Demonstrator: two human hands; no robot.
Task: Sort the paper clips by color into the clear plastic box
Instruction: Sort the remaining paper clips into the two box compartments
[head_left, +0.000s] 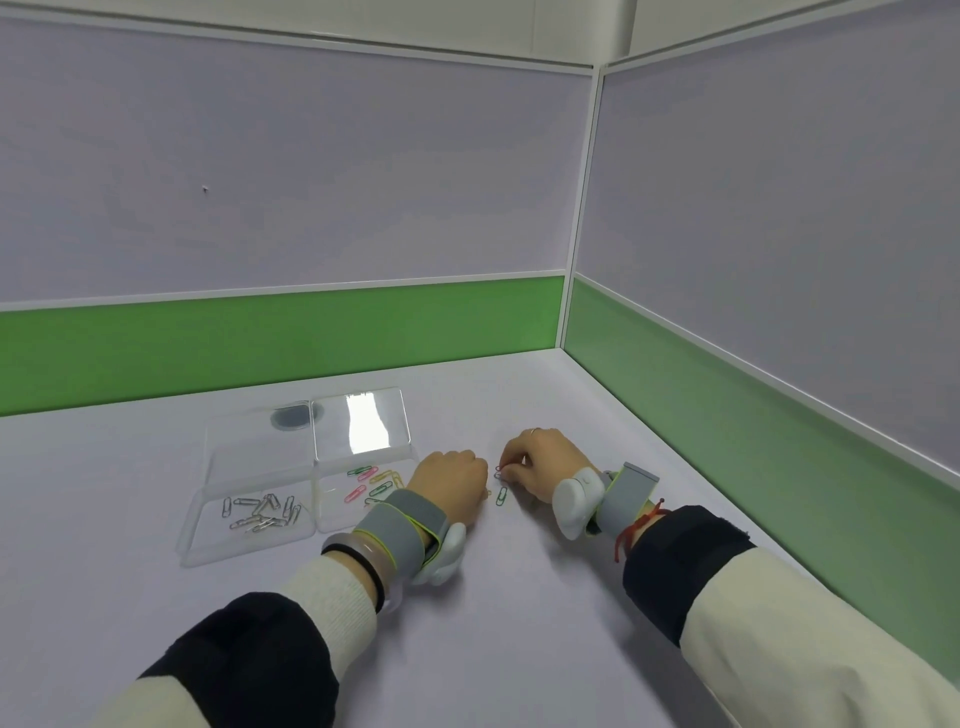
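Two clear plastic boxes stand side by side on the white table. The left box (208, 525) holds several silver paper clips (260, 512). The right box (324, 522) holds several coloured clips (371, 483), pink, green and yellow. My left hand (454, 486) rests fingers-down on the table just right of that box, with something yellowish at its fingertips; what it holds is hidden. My right hand (540, 462) pinches a reddish paper clip (500, 470) at the table surface. A green paper clip (502, 495) lies loose between the two hands.
Both box lids stand open behind the boxes; the right lid (361, 423) reflects light. A dark round spot (291, 417) shows through the left lid. Green-and-grey partition walls close the table at the back and right.
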